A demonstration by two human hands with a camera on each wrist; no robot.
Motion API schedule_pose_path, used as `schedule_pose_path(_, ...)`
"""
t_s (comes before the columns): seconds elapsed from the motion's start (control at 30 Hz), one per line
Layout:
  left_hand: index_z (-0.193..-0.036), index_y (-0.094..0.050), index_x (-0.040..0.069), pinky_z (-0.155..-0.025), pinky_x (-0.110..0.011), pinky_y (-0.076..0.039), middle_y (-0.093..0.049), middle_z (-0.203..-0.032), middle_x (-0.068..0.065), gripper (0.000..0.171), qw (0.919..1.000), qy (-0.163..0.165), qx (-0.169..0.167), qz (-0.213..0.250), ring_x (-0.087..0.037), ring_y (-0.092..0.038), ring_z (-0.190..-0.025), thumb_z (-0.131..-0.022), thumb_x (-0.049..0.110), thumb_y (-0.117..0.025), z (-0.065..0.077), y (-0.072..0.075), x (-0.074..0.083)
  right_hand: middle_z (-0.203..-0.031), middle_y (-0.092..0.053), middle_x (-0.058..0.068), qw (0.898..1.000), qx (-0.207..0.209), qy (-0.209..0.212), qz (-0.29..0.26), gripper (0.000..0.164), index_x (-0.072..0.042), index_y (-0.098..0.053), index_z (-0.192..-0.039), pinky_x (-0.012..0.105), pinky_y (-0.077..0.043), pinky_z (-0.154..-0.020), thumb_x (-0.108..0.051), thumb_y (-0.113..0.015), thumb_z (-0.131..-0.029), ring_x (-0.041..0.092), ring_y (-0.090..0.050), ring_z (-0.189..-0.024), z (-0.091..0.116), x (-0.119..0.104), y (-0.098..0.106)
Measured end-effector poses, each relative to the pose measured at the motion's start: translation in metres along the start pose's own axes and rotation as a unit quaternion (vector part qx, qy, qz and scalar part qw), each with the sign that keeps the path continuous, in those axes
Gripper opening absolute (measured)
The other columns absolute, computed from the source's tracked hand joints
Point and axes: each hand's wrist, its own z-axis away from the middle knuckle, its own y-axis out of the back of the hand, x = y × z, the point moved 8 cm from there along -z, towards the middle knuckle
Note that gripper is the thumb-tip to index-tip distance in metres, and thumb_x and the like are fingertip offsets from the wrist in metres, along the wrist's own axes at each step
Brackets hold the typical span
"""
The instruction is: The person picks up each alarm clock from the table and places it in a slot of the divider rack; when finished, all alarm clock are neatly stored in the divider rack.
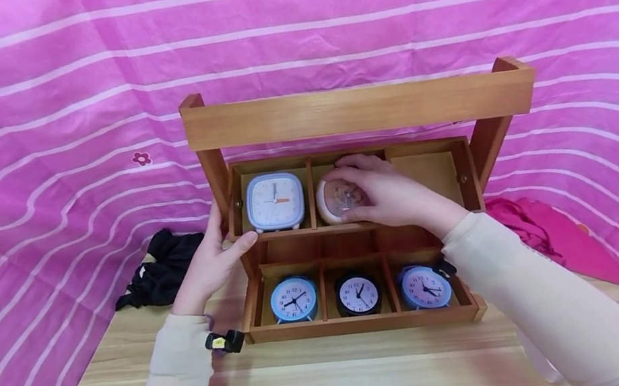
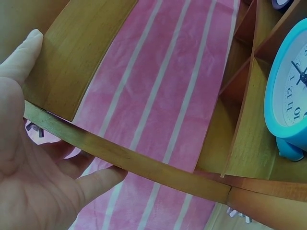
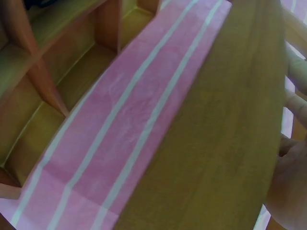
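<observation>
A two-tier wooden shelf (image 1: 359, 105) with divided compartments stands on the table. My left hand (image 1: 212, 262) grips the left end of its upper tier, thumb at the front edge and fingers behind the side board. In the left wrist view, that hand (image 2: 43, 177) has thumb and fingers on either side of the wood. My right hand (image 1: 389, 192) holds a round clock (image 1: 328, 202) with a pale rim and tan face in the upper middle compartment, its fingers covering part of it. The upper left compartment holds a squarish white-and-blue clock (image 1: 276, 201).
In the lower tier sit a blue clock (image 1: 294, 299), a black clock (image 1: 358, 295) and another blue clock (image 1: 425, 287). Black cloth (image 1: 165, 268) lies left of the shelf, a pink cap (image 1: 569, 238) right. Pink striped fabric (image 1: 284, 40) hangs behind.
</observation>
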Motion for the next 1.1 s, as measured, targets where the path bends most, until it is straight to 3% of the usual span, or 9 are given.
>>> schedule_pose_path(0.43, -0.164, 0.001, 0.050, -0.124, -0.063, -0.020, -0.012, -0.174, 0.000, 0.095, 1.0000, 0.002, 0.000, 0.005, -0.031, -0.020, -0.157, -0.102, 0.030, -0.069, 0.000, 0.000, -0.001, -0.156, -0.045, 0.013, 0.999, 0.024, 0.009, 0.020, 0.066, -0.021, -0.057, -0.150, 0.060, -0.037, -0.117, -0.035, -0.082, -0.091, 0.038, -0.041, -0.143, 0.003, -0.001, -0.001)
schedule_pose_path(0.6, -0.164, 0.001, 0.050, -0.123, -0.064, -0.021, -0.012, -0.174, 0.000, 0.096, 1.0000, 0.002, 0.000, 0.008, -0.031, -0.021, -0.157, -0.102, 0.030, -0.069, 0.000, -0.001, 0.000, -0.161, -0.041, 0.013, 0.998, 0.060, 0.031, 0.019, 0.067, -0.021, -0.056, -0.152, 0.056, -0.042, -0.116, -0.035, -0.082, -0.092, 0.037, -0.038, -0.147, 0.012, -0.004, 0.005)
schedule_pose_path(0.87, -0.163, -0.001, 0.053, -0.120, -0.066, -0.027, -0.016, -0.174, 0.000, 0.094, 1.0000, -0.003, 0.003, 0.005, -0.032, -0.025, -0.156, -0.102, 0.029, -0.069, -0.002, 0.000, 0.000, -0.160, -0.043, 0.013, 0.989, 0.124, 0.071, 0.032, 0.074, -0.021, -0.054, -0.153, 0.058, -0.043, -0.114, -0.038, -0.085, -0.087, 0.036, -0.040, -0.146, 0.043, -0.003, 0.014)
schedule_pose_path(1.1, -0.163, -0.001, 0.053, -0.119, -0.068, -0.028, -0.016, -0.174, -0.001, 0.095, 1.0000, 0.006, 0.002, 0.003, -0.032, -0.025, -0.156, -0.102, 0.030, -0.070, -0.001, -0.001, -0.001, -0.157, -0.045, 0.016, 0.985, 0.153, 0.057, 0.049, 0.077, -0.016, -0.057, -0.150, 0.063, -0.041, -0.112, -0.030, -0.090, -0.082, 0.039, -0.039, -0.144, 0.093, 0.005, 0.014)
